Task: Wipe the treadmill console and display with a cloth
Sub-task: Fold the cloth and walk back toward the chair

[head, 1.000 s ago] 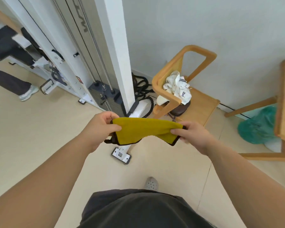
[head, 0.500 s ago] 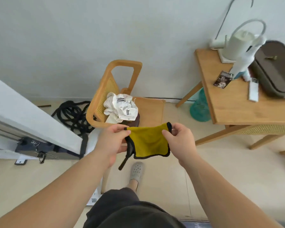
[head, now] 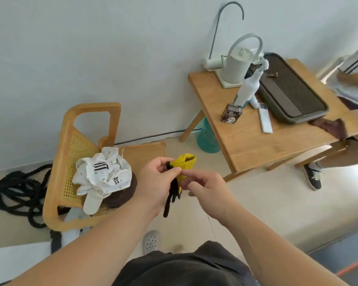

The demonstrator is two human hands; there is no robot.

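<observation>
A yellow cloth (head: 186,162) with black trim is folded into a narrow bundle in front of me at chest height. My left hand (head: 153,182) pinches it from the left, and my right hand (head: 205,188) grips its lower part from the right. A black edge strip hangs down below my fingers. No treadmill console or display shows in this view.
A wooden chair (head: 70,153) with white clothing (head: 103,176) stands to the left, with a black rope (head: 19,193) coiled on the floor beside it. At the right, a wooden table (head: 252,141) carries a kettle (head: 238,62), a dark tray (head: 291,93) and a remote. Another person's leg (head: 339,155) stands at far right.
The view has swung right, from the white cable machine to the chair and table. The cloth, spread flat between both hands before, is now folded together into a narrow bundle.
</observation>
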